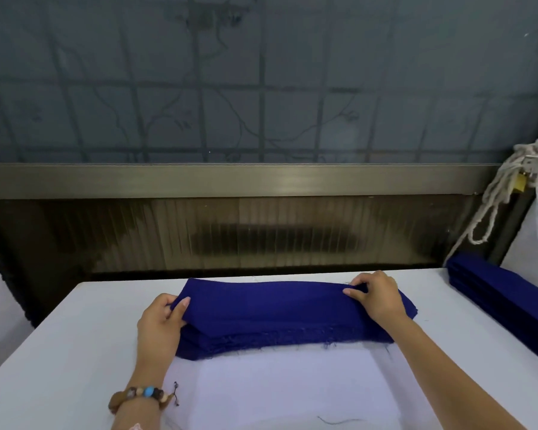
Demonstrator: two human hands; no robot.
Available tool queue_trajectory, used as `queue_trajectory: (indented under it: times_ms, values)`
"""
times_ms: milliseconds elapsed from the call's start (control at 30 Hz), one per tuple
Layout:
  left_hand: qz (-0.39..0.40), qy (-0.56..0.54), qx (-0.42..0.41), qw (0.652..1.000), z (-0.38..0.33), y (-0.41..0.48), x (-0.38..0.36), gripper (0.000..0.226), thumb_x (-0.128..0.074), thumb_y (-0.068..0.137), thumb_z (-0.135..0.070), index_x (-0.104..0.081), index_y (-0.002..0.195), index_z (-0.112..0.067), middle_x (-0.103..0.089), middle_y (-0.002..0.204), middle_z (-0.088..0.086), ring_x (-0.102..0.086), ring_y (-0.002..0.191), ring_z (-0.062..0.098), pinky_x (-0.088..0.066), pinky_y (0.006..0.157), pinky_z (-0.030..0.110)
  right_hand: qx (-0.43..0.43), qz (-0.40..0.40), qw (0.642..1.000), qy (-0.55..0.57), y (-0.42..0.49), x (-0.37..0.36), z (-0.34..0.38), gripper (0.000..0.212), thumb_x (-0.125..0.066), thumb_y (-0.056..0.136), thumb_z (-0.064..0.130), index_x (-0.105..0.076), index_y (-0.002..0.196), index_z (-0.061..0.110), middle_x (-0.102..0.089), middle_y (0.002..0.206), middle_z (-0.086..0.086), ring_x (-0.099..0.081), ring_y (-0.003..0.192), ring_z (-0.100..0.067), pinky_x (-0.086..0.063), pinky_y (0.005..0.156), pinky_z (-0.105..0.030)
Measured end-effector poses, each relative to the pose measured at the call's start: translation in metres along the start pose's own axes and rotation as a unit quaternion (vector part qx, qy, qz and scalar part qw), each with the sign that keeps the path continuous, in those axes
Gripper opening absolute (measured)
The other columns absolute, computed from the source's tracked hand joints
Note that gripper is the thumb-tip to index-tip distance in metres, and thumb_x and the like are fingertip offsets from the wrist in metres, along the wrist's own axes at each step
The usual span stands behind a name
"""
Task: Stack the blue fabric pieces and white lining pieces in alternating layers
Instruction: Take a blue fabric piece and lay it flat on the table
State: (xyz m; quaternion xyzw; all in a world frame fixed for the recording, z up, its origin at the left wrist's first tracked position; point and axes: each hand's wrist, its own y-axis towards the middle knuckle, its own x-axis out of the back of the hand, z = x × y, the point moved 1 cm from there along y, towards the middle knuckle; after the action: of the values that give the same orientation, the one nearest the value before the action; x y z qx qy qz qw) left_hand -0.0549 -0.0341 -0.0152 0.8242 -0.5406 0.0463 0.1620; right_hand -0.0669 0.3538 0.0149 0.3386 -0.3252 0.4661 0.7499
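A stack of blue fabric pieces [271,315] lies across the middle of the white table [59,346], its frayed edge towards me. My left hand [160,324] pinches the top blue piece at its left end, thumb on top and fingers under the lifted corner. My right hand [376,294] pinches the same piece at its right end near the far edge. A pile of white lining pieces [286,389] lies flat in front of the blue stack, close to me.
A second stack of blue fabric [507,293] sits at the table's right edge. A knotted white rope [510,184] hangs at the right. A dark window frame and glass wall stand right behind the table's far edge.
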Motion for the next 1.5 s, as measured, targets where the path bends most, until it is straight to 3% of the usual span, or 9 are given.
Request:
queue_trajectory:
  times_ms: [100, 200, 333, 500, 733, 833, 1000, 1167, 1500]
  values:
    - [0.000, 0.003, 0.001, 1.000, 0.000, -0.001, 0.000, 0.017, -0.059, 0.096, -0.021, -0.060, 0.082, -0.013, -0.070, 0.070, 0.005, -0.068, 0.073, 0.025, -0.051, 0.064, 0.036, -0.005, -0.025, 0.999, -0.030, -0.002, 0.009, -0.016, 0.027, -0.073, 0.079, 0.045, -0.070, 0.097, 0.025, -0.054, 0.111, 0.001, -0.046, 0.110, -0.023, -0.042, 0.091, -0.032]
    - [-0.001, 0.003, 0.003, 1.000, 0.000, -0.001, 0.000, 0.018, -0.059, 0.096, -0.022, -0.061, 0.082, -0.012, -0.069, 0.071, 0.007, -0.066, 0.073, 0.027, -0.052, 0.066, 0.040, -0.007, 0.026, 0.996, -0.082, 0.003, 0.019, -0.027, 0.036, -0.069, 0.079, 0.054, -0.065, 0.106, 0.031, -0.044, 0.125, 0.006, -0.036, 0.123, -0.023, -0.036, 0.098, -0.037]
    - [-0.001, 0.017, 0.005, 1.000, -0.002, -0.002, -0.001, 0.017, -0.057, 0.097, -0.025, -0.060, 0.085, -0.014, -0.069, 0.076, 0.006, -0.066, 0.076, 0.025, -0.049, 0.061, 0.033, -0.044, 0.009, 0.995, -0.085, 0.009, 0.030, -0.043, 0.037, -0.070, 0.079, 0.053, -0.067, 0.106, 0.028, -0.054, 0.120, 0.003, -0.042, 0.117, -0.025, -0.040, 0.093, -0.037]
    - [-0.003, 0.030, 0.010, 0.999, -0.004, -0.003, -0.002, 0.013, -0.056, 0.098, -0.024, -0.060, 0.089, -0.015, -0.069, 0.084, 0.004, -0.065, 0.082, 0.023, -0.048, 0.060, 0.032, -0.120, -0.065, 0.987, 0.091, 0.000, 0.026, -0.071, 0.025, -0.075, 0.080, 0.039, -0.067, 0.074, 0.016, -0.065, 0.076, 0.000, -0.059, 0.086, -0.025, -0.050, 0.071, -0.037]
    - [-0.005, 0.017, 0.026, 1.000, -0.007, -0.002, 0.000, 0.012, -0.059, 0.096, -0.017, -0.061, 0.105, -0.024, -0.069, 0.097, 0.000, -0.065, 0.092, 0.021, -0.054, 0.070, 0.034, -0.084, -0.134, 0.964, 0.214, -0.012, 0.021, -0.074, 0.007, -0.071, 0.086, 0.024, -0.065, 0.082, 0.022, -0.065, 0.078, 0.007, -0.057, 0.075, -0.011, -0.040, 0.060, -0.020]
    - [-0.024, -0.033, 0.030, 0.999, -0.014, -0.002, 0.001, 0.027, -0.062, 0.094, -0.019, -0.052, 0.112, -0.036, -0.070, 0.095, -0.002, -0.066, 0.091, 0.019, -0.057, 0.074, 0.039, -0.062, -0.144, 0.949, 0.274, -0.015, 0.026, -0.075, 0.006, -0.065, 0.090, 0.023, -0.066, 0.085, 0.023, -0.067, 0.082, 0.008, -0.061, 0.082, -0.013, -0.047, 0.065, -0.025]
    - [-0.053, -0.046, -0.015, 0.997, -0.023, -0.005, 0.004, 0.022, -0.060, 0.095, -0.012, -0.063, 0.092, -0.033, -0.068, 0.097, -0.005, -0.063, 0.099, 0.021, -0.054, 0.077, 0.037, -0.045, -0.168, 0.917, 0.360, -0.021, 0.038, -0.070, 0.007, -0.061, 0.093, 0.024, -0.067, 0.096, 0.022, -0.069, 0.093, 0.006, -0.064, 0.089, -0.014, -0.054, 0.079, -0.035]
    - [-0.011, -0.081, 0.010, 0.997, -0.036, -0.015, 0.019, 0.031, -0.056, 0.097, -0.008, -0.072, 0.090, -0.033, -0.067, 0.099, -0.003, -0.063, 0.093, 0.016, -0.054, 0.074, 0.033, -0.064, -0.176, 0.902, 0.390, -0.039, 0.046, -0.068, 0.010, -0.058, 0.095, 0.029, -0.065, 0.090, 0.025, -0.069, 0.089, 0.003, -0.064, 0.085, -0.017, -0.054, 0.073, -0.037]
    - [-0.002, -0.147, 0.098, 0.984, -0.029, -0.083, 0.063, 0.003, -0.074, 0.084, -0.019, -0.075, 0.084, -0.022, -0.076, 0.081, -0.006, -0.068, 0.089, 0.014, -0.054, 0.068, 0.028, -0.082, -0.148, 0.923, 0.345, -0.109, 0.063, -0.074, 0.018, -0.052, 0.098, 0.027, -0.061, 0.083, 0.022, -0.067, 0.084, 0.001, -0.062, 0.080, -0.021, -0.049, 0.065, -0.033]
